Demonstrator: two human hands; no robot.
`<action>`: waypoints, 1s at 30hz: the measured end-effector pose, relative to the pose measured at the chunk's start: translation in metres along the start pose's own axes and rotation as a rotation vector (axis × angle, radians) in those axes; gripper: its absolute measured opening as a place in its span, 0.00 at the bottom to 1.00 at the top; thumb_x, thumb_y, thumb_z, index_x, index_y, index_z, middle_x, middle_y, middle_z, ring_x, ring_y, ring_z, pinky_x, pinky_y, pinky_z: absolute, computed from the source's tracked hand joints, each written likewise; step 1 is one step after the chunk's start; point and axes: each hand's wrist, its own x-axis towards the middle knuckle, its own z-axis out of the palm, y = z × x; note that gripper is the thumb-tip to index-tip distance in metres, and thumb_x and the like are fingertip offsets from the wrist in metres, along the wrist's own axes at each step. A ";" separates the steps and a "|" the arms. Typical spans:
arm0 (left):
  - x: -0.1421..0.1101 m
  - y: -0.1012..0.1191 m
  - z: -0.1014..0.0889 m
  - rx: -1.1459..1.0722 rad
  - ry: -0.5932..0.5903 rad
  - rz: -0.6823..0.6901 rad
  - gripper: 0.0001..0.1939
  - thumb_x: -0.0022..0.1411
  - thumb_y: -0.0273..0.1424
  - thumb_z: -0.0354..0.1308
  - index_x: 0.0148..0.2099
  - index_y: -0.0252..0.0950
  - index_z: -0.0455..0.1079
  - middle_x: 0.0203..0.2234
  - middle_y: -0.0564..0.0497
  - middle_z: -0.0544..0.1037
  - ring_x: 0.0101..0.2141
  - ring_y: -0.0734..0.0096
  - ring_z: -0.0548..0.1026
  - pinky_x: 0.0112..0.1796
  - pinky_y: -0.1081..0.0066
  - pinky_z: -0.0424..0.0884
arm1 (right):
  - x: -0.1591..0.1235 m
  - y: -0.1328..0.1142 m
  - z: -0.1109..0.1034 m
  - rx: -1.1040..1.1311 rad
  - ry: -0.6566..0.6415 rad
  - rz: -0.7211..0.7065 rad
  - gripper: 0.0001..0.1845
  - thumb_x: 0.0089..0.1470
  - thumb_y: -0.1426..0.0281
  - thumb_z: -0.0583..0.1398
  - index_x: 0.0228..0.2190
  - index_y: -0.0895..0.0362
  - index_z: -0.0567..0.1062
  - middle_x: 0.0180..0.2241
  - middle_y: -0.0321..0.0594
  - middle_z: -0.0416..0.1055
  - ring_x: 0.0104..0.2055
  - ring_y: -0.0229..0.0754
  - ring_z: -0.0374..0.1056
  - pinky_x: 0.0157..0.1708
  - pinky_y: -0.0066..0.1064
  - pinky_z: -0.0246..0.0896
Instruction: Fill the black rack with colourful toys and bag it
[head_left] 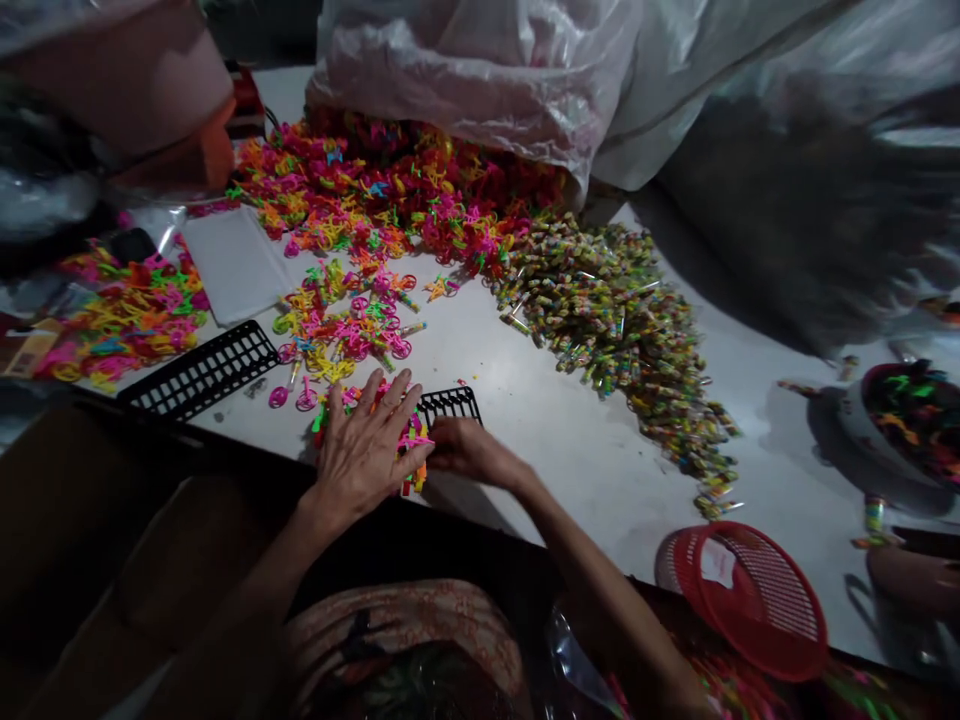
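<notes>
My left hand [367, 445] lies flat with fingers spread on a small heap of bright plastic toy pieces [409, 440] that covers a black grid tray [450, 403] near the table's front edge. My right hand [469, 450] rests just right of it, fingers curled against the same heap and the tray's edge; what they hold is hidden. More loose neon pieces [345, 320] are scattered on the white table [570, 440] just beyond my hands.
A large pile of neon pieces [390, 190] spills from a clear plastic bag [465, 60] at the back. A heap of small wrapped candies [615, 320] lies to the right. A second black grid tray [202, 370], a white tray [236, 262] and a red basket [750, 595] are nearby.
</notes>
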 end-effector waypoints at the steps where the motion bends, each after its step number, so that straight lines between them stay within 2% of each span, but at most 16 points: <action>1: -0.001 -0.001 0.000 0.006 0.006 0.001 0.29 0.66 0.45 0.44 0.66 0.40 0.54 0.65 0.45 0.56 0.65 0.51 0.51 0.60 0.39 0.40 | 0.012 0.004 -0.016 -0.023 -0.008 -0.003 0.06 0.52 0.74 0.59 0.28 0.58 0.77 0.29 0.38 0.70 0.31 0.38 0.66 0.30 0.26 0.55; 3: -0.004 -0.004 0.000 0.025 0.014 -0.001 0.29 0.66 0.45 0.44 0.65 0.40 0.55 0.65 0.45 0.57 0.65 0.50 0.51 0.60 0.39 0.41 | 0.045 0.008 -0.044 -0.184 0.230 0.195 0.11 0.56 0.74 0.55 0.36 0.59 0.77 0.36 0.43 0.72 0.37 0.42 0.69 0.34 0.29 0.57; 4: -0.004 -0.005 0.000 0.036 0.016 -0.001 0.29 0.66 0.45 0.44 0.65 0.40 0.55 0.64 0.45 0.57 0.65 0.50 0.51 0.60 0.39 0.41 | 0.063 0.008 -0.054 -0.250 0.275 0.243 0.13 0.57 0.73 0.54 0.41 0.58 0.76 0.42 0.45 0.71 0.41 0.44 0.69 0.36 0.30 0.58; 6: -0.005 -0.006 0.001 0.058 0.018 -0.003 0.29 0.66 0.45 0.44 0.65 0.40 0.56 0.64 0.45 0.58 0.65 0.51 0.52 0.61 0.40 0.42 | 0.096 0.005 -0.064 -0.367 0.244 0.279 0.16 0.58 0.73 0.53 0.46 0.57 0.74 0.51 0.47 0.67 0.45 0.46 0.69 0.37 0.31 0.59; 8: -0.005 -0.006 0.001 0.070 0.020 -0.001 0.29 0.66 0.46 0.43 0.65 0.40 0.56 0.64 0.45 0.59 0.64 0.51 0.52 0.61 0.41 0.43 | 0.114 0.003 -0.062 -0.459 0.167 0.273 0.16 0.60 0.73 0.50 0.45 0.58 0.74 0.53 0.49 0.65 0.46 0.46 0.69 0.39 0.32 0.59; 10: -0.005 -0.006 0.002 0.070 0.020 0.001 0.29 0.66 0.46 0.43 0.66 0.41 0.55 0.63 0.45 0.59 0.64 0.51 0.52 0.61 0.41 0.43 | 0.113 0.005 -0.056 -0.516 0.130 0.283 0.17 0.61 0.74 0.48 0.44 0.60 0.74 0.51 0.53 0.67 0.47 0.47 0.69 0.40 0.33 0.59; 13: -0.006 -0.005 0.002 0.051 0.021 0.001 0.29 0.67 0.45 0.41 0.66 0.41 0.53 0.63 0.45 0.59 0.64 0.52 0.52 0.61 0.41 0.42 | 0.083 0.018 -0.047 -0.505 0.174 0.354 0.16 0.60 0.72 0.49 0.44 0.62 0.73 0.46 0.54 0.70 0.45 0.48 0.69 0.38 0.33 0.58; 16: -0.006 -0.004 0.001 0.032 0.021 -0.003 0.29 0.68 0.44 0.40 0.67 0.40 0.52 0.64 0.45 0.59 0.64 0.51 0.52 0.60 0.40 0.42 | 0.047 0.031 -0.043 -0.335 0.296 0.407 0.11 0.54 0.72 0.54 0.37 0.60 0.74 0.40 0.48 0.72 0.38 0.44 0.69 0.33 0.30 0.56; 18: -0.005 -0.004 0.000 0.031 0.018 -0.001 0.29 0.68 0.44 0.39 0.66 0.40 0.52 0.64 0.45 0.58 0.64 0.51 0.52 0.60 0.39 0.42 | 0.031 0.035 -0.035 -0.065 0.359 0.377 0.05 0.47 0.73 0.56 0.29 0.59 0.72 0.30 0.40 0.71 0.31 0.40 0.67 0.28 0.27 0.53; 20: -0.005 -0.003 -0.001 0.039 0.017 0.004 0.28 0.68 0.43 0.40 0.66 0.39 0.53 0.64 0.45 0.58 0.64 0.50 0.53 0.60 0.40 0.42 | 0.023 0.036 -0.023 0.286 0.389 0.316 0.02 0.42 0.72 0.56 0.23 0.58 0.68 0.22 0.33 0.66 0.25 0.36 0.62 0.24 0.26 0.50; 23: -0.006 -0.004 -0.001 0.057 0.028 0.021 0.28 0.68 0.42 0.42 0.66 0.40 0.53 0.64 0.46 0.57 0.64 0.51 0.52 0.60 0.40 0.40 | 0.026 0.032 0.000 0.682 0.426 0.226 0.03 0.37 0.71 0.56 0.21 0.57 0.65 0.19 0.30 0.62 0.22 0.34 0.57 0.23 0.25 0.51; 26: -0.006 -0.004 0.000 0.070 0.038 0.035 0.28 0.67 0.41 0.42 0.67 0.39 0.52 0.64 0.47 0.56 0.64 0.51 0.52 0.60 0.40 0.39 | 0.035 0.026 0.016 0.817 0.444 0.138 0.04 0.37 0.70 0.55 0.22 0.57 0.66 0.20 0.30 0.63 0.24 0.34 0.57 0.25 0.25 0.54; 30: -0.006 -0.005 0.002 0.074 0.041 0.049 0.28 0.68 0.41 0.42 0.67 0.38 0.52 0.64 0.46 0.56 0.64 0.50 0.54 0.59 0.38 0.42 | 0.043 0.022 0.020 0.686 0.425 0.031 0.06 0.42 0.69 0.55 0.19 0.57 0.63 0.20 0.30 0.59 0.25 0.33 0.55 0.26 0.25 0.51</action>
